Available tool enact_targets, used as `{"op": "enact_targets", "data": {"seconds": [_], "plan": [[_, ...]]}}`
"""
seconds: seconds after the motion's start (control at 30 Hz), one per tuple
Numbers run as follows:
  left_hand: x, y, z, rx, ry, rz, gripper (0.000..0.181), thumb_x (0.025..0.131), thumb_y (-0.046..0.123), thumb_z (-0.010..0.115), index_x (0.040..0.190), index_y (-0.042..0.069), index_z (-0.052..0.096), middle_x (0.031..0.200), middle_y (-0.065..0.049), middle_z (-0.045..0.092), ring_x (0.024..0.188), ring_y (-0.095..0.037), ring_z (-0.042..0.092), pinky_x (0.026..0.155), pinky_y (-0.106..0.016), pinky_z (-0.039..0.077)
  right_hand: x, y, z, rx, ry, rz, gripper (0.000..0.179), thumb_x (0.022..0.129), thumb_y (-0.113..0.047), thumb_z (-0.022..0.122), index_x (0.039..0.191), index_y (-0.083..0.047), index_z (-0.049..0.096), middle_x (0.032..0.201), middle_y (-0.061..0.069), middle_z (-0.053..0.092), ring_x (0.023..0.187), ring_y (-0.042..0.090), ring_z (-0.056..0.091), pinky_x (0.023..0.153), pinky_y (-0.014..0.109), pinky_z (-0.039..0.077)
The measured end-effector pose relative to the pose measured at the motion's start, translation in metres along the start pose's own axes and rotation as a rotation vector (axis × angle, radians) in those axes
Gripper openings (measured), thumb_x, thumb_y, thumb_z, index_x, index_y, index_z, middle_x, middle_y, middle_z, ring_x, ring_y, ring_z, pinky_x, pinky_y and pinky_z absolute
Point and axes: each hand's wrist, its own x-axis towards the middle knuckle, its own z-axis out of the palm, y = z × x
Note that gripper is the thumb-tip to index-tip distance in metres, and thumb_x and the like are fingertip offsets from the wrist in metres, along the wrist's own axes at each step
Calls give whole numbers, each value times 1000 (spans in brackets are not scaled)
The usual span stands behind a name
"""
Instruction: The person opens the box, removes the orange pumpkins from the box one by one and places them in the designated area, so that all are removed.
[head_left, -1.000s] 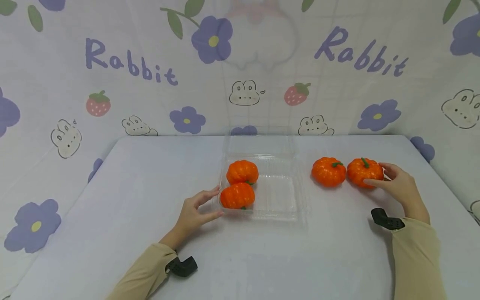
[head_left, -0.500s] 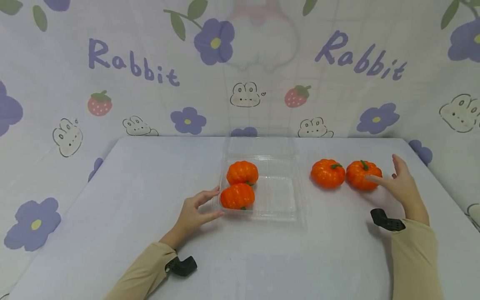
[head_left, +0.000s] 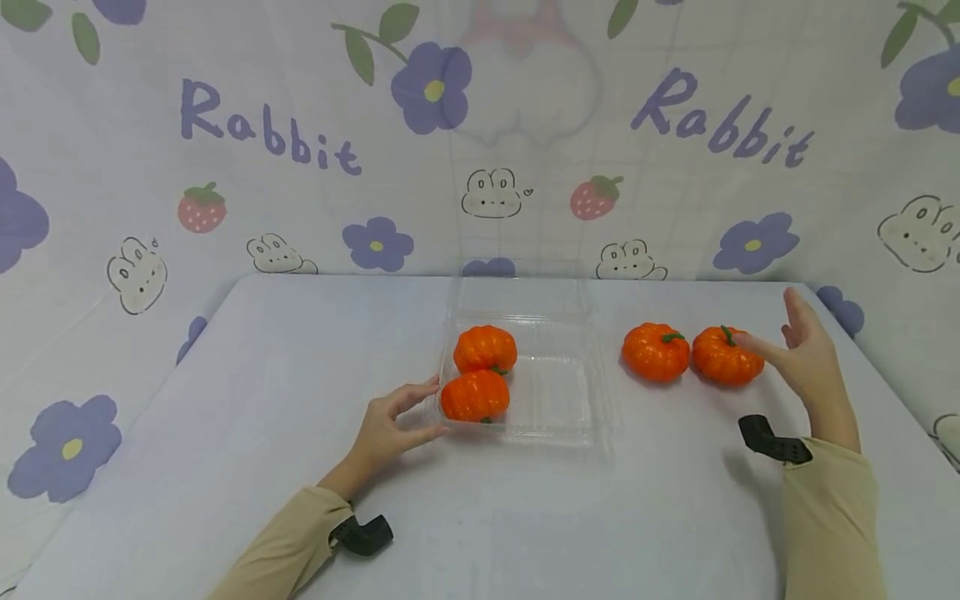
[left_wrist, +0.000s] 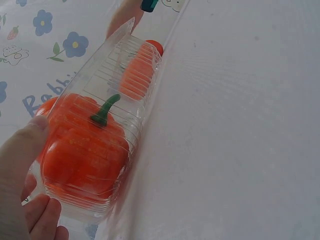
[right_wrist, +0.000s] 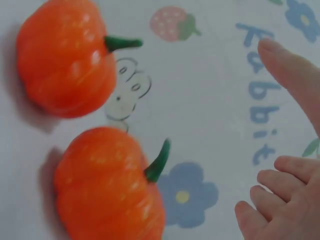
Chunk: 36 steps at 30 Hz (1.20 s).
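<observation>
On the white tabletop (head_left: 300, 350), here's a clear, ribbed plastic box (head_left: 555, 390), its transparent hinged lid (head_left: 517, 293) thrown open toward the back, and there's a pair aboard! In its left half sit a glossy orange, ribbed rear pumpkin (head_left: 485, 349) and, touching it, an orange, ribbed front pumpkin (head_left: 475, 396), both tipped over with their green stems turned low. The left hand (head_left: 388, 427) has the box by its left end, thumb at the near corner, fingers on the side wall; the left wrist view shows orange filling that end right up to the plastic. Over on the right, outside the box, two more: a round orange pumpkin with a green stem (head_left: 655, 353), and just beside it a matching orange pumpkin (head_left: 723, 361), both resting upright on the table. And the right hand (head_left: 812, 358)? Released, holding nothing, thumb and index finger spread wide, the thumb overlapping that outer pumpkin in the head view, yet the right wrist view shows hand and pumpkins apart. Behind it all, a white cloth printed with purple flowers (head_left: 300, 204).
</observation>
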Motion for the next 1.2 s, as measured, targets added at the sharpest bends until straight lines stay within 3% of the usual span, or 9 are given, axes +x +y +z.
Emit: {"op": "enact_targets", "data": {"seconds": [0.1, 0.17, 0.23, 0.3, 0.43, 0.5, 0.67, 0.93, 1.2], "plan": [[-1, -1, 0, 0, 0, 2, 46, 61, -13, 75, 103, -15, 55, 108, -32, 53, 103, -41, 51, 87, -41, 42, 14, 18, 2, -4, 43, -68, 93, 77, -29, 71, 143, -31, 5, 147, -11, 6, 133, 13, 9, 105, 30, 14], [-1, -2, 0, -1, 3, 5, 46, 61, -13, 75, 103, -15, 55, 108, -32, 53, 102, -41, 51, 87, -41, 43, 32, 43, 4, -27, 82, -117, 94, 74, -28, 74, 141, -36, 9, 145, -17, 10, 132, 11, 14, 104, 28, 17], [-2, -2, 0, -1, 5, 6, 46, 61, -14, 75, 102, -16, 55, 108, -32, 53, 102, -41, 51, 87, -40, 43, 39, 50, 6, -48, 101, -168, 94, 73, -27, 75, 140, -40, 11, 143, -20, 13, 131, 11, 18, 101, 21, 19], [-2, -2, 0, -1, 6, 8, 46, 61, -14, 75, 102, -16, 55, 107, -33, 53, 102, -41, 51, 87, -39, 43, 26, 17, 9, -26, 90, -194, 95, 72, -20, 76, 141, -37, 13, 145, -16, 13, 131, 14, 19, 103, 24, 19], [-2, -2, 0, 1, 6, 13, 46, 60, -14, 75, 102, -16, 56, 107, -33, 54, 101, -41, 52, 86, -40, 43, -22, -82, 15, 23, 47, -245, 92, 75, -9, 72, 144, -23, 13, 147, -1, 14, 131, 14, 18, 100, 16, 20], [-2, -2, 1, 1, 6, 14, 46, 60, -14, 75, 102, -15, 56, 106, -33, 54, 101, -41, 52, 86, -40, 43, -35, -109, 18, 60, 41, -296, 89, 75, -1, 71, 144, -15, 16, 147, 5, 17, 131, 14, 18, 99, 15, 20], [-2, -2, 1, 4, 7, 10, 44, 61, -13, 75, 101, -13, 58, 107, -32, 53, 101, -41, 52, 87, -42, 43, -41, -131, 27, 137, 39, -471, 91, 65, 15, 72, 141, -8, 26, 144, 9, 25, 130, 17, 24, 99, 19, 25], [-2, -1, 0, 3, 4, -22, 42, 62, -12, 75, 101, -12, 59, 109, -31, 53, 103, -39, 52, 90, -38, 41, -43, -148, 52, 186, -64, -729, 92, 59, 11, 78, 137, 2, 30, 141, 13, 30, 129, 24, 26, 99, 25, 28], [-1, -1, 0, 10, -1, 12, 42, 61, -13, 75, 100, -13, 59, 108, -32, 53, 101, -41, 52, 87, -43, 42, -59, -179, 74, 268, -139, -819, 84, 64, 1, 78, 133, 11, 31, 139, 16, 32, 127, 26, 29, 99, 28, 30]]}}
